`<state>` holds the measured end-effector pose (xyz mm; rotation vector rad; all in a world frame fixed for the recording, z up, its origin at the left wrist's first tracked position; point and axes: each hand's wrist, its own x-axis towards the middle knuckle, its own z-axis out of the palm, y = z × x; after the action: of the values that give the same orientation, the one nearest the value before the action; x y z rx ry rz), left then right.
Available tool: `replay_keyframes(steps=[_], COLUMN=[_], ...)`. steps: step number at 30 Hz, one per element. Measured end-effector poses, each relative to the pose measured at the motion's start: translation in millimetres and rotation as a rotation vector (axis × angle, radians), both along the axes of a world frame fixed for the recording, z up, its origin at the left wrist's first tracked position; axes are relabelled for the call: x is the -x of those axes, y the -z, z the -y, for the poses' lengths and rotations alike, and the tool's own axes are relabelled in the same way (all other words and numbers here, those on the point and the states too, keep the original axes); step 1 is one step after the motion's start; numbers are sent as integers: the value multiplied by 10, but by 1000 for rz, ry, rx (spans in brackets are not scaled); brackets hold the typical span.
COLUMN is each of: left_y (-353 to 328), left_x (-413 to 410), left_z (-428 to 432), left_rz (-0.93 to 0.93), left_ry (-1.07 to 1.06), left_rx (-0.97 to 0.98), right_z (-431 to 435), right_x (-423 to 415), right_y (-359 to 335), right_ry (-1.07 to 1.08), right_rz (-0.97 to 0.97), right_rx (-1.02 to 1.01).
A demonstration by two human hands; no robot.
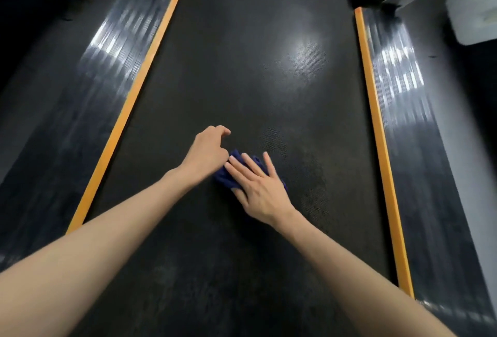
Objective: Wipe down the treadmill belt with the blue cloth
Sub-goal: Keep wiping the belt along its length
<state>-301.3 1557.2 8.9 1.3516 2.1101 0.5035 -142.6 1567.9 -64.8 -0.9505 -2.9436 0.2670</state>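
The black treadmill belt [242, 67] runs away from me down the middle of the view. A bunched dark blue cloth [224, 178] lies on the belt near its middle. My right hand [258, 186] lies flat on the cloth with straight, spread fingers and covers most of it. My left hand [207, 153] is just left of the cloth with its fingers curled inward; the fingertips are hidden, so I cannot tell whether they pinch the cloth's edge. Both forearms reach in from the bottom of the view.
An orange strip [126, 110] borders the belt on the left and another orange strip [376, 121] on the right. Beyond them lie glossy ribbed black side rails [80, 73]. Pale machine parts [473, 8] stand at the far corners.
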Motion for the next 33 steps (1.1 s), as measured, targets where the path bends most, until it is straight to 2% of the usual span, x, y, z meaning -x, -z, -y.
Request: replay_keyframes(steps=[2, 4, 6, 9, 11, 13, 15, 17, 19, 20, 21, 24, 27, 28, 30, 32, 33], left_y=[74, 129, 149, 120, 103, 103, 119, 141, 137, 129, 122, 122, 162, 173, 185, 195, 210], left_x=[-11, -27, -25, 52, 77, 39, -79, -205, -291, -322, -336, -342, -358, -384, -463, -595, -678], left_z=[-41, -78, -125, -199, -244, -276, -343, -445, -540, -578, -609, -635, -638, -638, -670, -748, -803], left_rz=[16, 22, 21, 34, 28, 20, 33, 53, 60, 56, 52, 48, 41, 44, 58, 82, 92], left_ry=[5, 16, 41, 31, 10, -7, 1, 11, 26, 48, 70, 96, 94, 94, 112, 171, 210], left_rx=[-12, -13, -9, -4, -4, -2, 5, -10, -25, -20, -14, -12, -17, -17, -35, -75, -93], right_z=[-92, -148, -349, -986, -1295, -1292, -1014, -685, -714, -911, -1122, -1661, -1565, -1416, -1123, -1042, -1087], right_x=[-104, -153, -262, -669, -828, -560, -115, 132, -67, -282, -504, -1041, -745, -586, -438, -589, -698], right_y=[105, 191, 218, 188, 113, 71, 110, 210, 244, 254, 225, 107, 54, 66, 134, 112, 61], right_ry=[-11, -116, -57, 363, 672, 894, 811, 465, 153, 106, 159, 580, 820, 804, 608, 457, 461], right_rz=[-13, 1, 4, -63, -68, -120, -213, -285, -185, -150, -125, -96, -67, -108, -165, -100, -35], right_rx=[6, 37, -12, -73, 23, 94, 82, 126, 117, 40, -7, -35, 84, 106, 100, 25, -8])
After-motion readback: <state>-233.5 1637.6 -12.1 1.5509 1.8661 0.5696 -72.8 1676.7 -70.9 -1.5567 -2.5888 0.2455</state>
